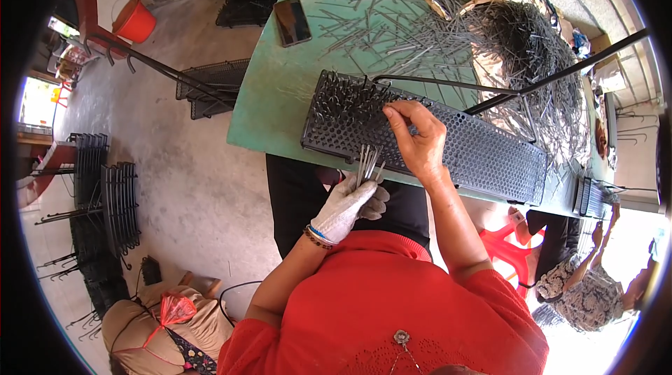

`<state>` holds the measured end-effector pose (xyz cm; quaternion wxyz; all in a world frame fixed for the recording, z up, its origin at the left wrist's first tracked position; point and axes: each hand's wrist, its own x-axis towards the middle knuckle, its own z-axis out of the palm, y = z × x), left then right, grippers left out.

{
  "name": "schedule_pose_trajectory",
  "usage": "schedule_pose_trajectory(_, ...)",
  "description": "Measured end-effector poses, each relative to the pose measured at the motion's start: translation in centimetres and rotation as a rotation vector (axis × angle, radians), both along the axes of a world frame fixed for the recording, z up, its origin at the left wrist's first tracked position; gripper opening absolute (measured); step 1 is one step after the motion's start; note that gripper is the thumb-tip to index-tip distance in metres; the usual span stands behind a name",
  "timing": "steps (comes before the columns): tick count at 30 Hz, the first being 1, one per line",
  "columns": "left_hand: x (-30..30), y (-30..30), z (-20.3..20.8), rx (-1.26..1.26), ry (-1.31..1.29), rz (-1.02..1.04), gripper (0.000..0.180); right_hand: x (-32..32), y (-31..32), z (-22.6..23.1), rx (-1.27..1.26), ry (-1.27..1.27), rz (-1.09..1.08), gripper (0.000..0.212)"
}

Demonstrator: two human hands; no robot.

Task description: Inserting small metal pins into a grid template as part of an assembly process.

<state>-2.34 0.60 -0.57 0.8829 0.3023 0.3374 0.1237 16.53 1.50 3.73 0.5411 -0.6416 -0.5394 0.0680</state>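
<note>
My left hand [350,206], in a pale work glove, is closed round a bundle of thin metal rods [367,161] that stick up from its fingers. In front of it, a long black perforated plate [483,143] lies along the table edge. Many dark pins [343,97] stand crowded in the holes at its left end. My bare right hand [418,138] is over the plate beside these pins, thumb and forefinger pinched together. Whatever lies between those fingertips is too small to make out. A black bent-rod frame [518,88] extends from the plate toward the far right.
Loose rods [392,22] lie scattered over the green table [269,112], with a dense heap [532,46] at the far right. A phone [292,22] rests near the left edge. Black racks [91,214] stand on the floor at left. Other people [584,291] sit at right and lower left.
</note>
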Motion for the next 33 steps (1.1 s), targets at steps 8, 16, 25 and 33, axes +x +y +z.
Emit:
schedule_pose_trajectory(8,0.1,-0.1,-0.1,-0.003,-0.014,0.004,0.025,0.0,0.0,-0.8,0.007,-0.155,-0.017,0.010)
schedule_pose_trajectory(16,0.0,-0.1,0.0,-0.005,-0.008,0.009,0.024,-0.6,0.0,-0.5,-0.033,-0.059,-0.012,0.015)
schedule_pose_trajectory(25,-0.1,-0.2,0.2,-0.012,-0.030,0.005,0.024,-0.5,-0.3,-1.1,-0.014,-0.151,-0.017,0.016)
schedule_pose_trajectory(33,0.0,-0.3,0.8,0.013,-0.063,0.044,0.023,-1.0,-1.2,-0.4,-0.055,-0.003,-0.034,0.015)
